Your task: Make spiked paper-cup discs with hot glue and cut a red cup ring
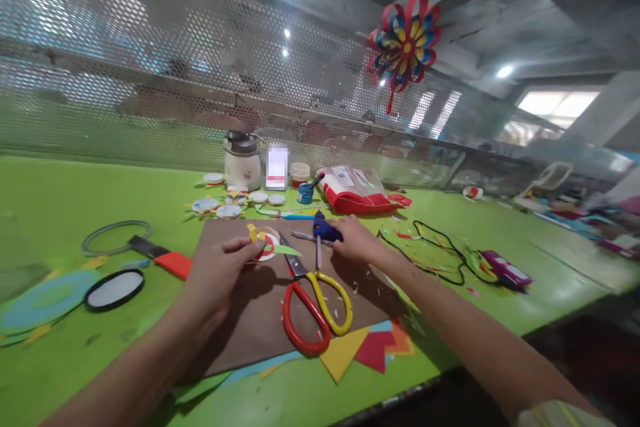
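Observation:
My left hand (220,267) pinches a small round paper piece (266,243) with red, white, yellow and green parts, pressing it on the brown board (250,320). My right hand (353,239) is closed round a blue-handled tool (324,230) whose thin metal shaft points down toward the scissors. Red-and-yellow-handled scissors (313,303) lie on the board between my two hands.
Coloured paper sheets (367,350) stick out under the board. A red-handled ring tool (145,247) and a black oval (114,289) lie at left. A white jar (243,161), paper discs, a blue paint pot (305,193), a red bag (357,192) and a black cable (440,253) sit beyond. A paper flower (405,43) hangs on the mesh.

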Demonstrator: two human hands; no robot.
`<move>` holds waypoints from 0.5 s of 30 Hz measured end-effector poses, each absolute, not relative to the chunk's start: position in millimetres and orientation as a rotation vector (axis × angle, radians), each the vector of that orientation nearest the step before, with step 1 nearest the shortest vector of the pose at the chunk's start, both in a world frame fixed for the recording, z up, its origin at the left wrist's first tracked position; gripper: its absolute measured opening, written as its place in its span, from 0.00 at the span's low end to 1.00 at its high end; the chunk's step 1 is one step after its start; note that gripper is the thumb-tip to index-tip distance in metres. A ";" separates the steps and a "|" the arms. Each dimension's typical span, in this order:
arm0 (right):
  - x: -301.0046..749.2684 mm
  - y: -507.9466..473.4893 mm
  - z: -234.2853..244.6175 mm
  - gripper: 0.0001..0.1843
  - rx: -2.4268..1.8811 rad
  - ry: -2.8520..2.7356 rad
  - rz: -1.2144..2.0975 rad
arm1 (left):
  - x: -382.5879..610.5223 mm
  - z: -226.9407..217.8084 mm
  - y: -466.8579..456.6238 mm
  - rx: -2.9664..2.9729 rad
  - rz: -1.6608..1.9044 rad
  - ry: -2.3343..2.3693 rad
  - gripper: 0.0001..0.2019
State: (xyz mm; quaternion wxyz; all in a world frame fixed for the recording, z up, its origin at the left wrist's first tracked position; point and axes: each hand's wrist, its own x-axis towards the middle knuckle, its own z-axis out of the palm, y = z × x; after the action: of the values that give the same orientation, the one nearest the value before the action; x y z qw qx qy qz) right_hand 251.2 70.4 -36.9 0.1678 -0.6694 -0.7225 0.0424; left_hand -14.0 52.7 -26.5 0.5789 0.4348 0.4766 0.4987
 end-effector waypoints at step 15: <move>271.1 105.1 -45.8 0.13 -1.843 -2.149 0.255 | -16.3 -17.5 46.3 0.847 1.254 1.230 0.14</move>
State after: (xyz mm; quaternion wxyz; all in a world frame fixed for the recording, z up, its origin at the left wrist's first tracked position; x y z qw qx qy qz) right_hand 271.1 105.1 -45.8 0.1487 -0.6411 -0.7476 0.0887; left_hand -16.3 46.3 -17.5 0.5610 0.3596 0.5221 0.5323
